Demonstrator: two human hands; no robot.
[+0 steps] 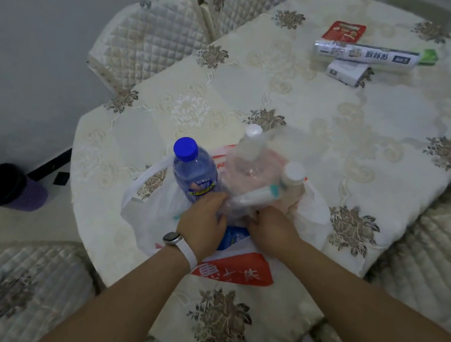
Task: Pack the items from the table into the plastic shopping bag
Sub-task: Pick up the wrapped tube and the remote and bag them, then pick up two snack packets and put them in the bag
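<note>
Your left hand (203,222) and right hand (272,229) are in the bag (149,217) by the bottle (192,171); grip unclear, fingertips hidden.

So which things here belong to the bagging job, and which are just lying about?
Job: shopping bag, blue-capped bottle, clear white-capped bottle, cling film roll, red packet, white box.
Lying about: quilted chair, purple perforated object on the floor.
</note>
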